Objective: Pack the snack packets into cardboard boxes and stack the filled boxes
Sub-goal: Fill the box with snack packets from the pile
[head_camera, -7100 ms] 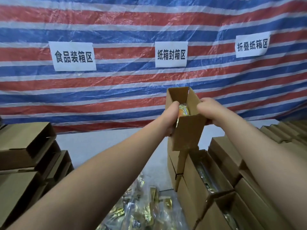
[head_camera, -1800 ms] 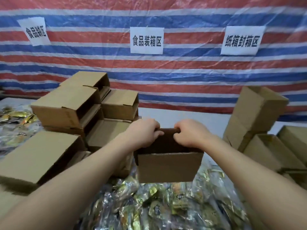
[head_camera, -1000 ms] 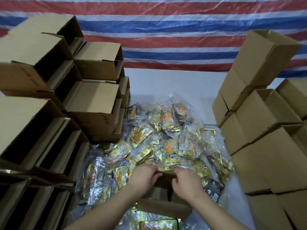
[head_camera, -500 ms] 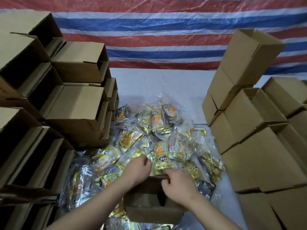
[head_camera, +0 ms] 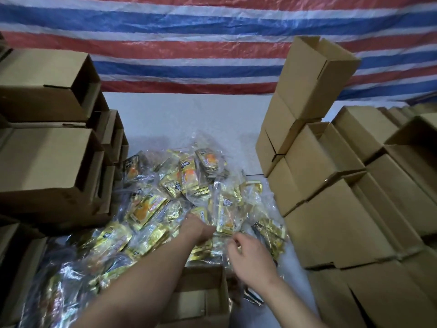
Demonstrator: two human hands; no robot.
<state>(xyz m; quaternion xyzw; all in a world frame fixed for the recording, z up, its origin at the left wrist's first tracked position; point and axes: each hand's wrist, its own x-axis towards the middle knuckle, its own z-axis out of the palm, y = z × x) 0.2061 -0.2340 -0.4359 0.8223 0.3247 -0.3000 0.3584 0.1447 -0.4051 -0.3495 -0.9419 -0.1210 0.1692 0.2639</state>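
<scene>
Your open cardboard box (head_camera: 201,297) sits at the near edge of the snack packet pile (head_camera: 179,200), mouth up, plain brown corrugated, inner flaps visible, partly hidden under your left forearm. Your left hand (head_camera: 197,229) reaches past the box into the pile; its fingers are buried among the packets just beyond the box, so I can't tell if they grip anything. Your right hand (head_camera: 248,256) hovers just right of the left, above the pile's near side, fingers loosely curled and spread, holding nothing; packets lie right under its fingertips. The packets are glossy gold foil with orange print, each in crinkly clear film, heaped loosely and overlapping. Left of the pile: stacked empty boxes (head_camera: 47,147) lying on their sides, dark open mouths facing the pile. Right of the pile: stacked boxes (head_camera: 331,209), matte brown, square-edged, the top one (head_camera: 314,76) tilted with its flaps up. Under the pile is a white table surface (head_camera: 184,119). Behind the pile hangs a red, white and blue striped tarp (head_camera: 189,43), woven plastic, wrinkled and shiny.
</scene>
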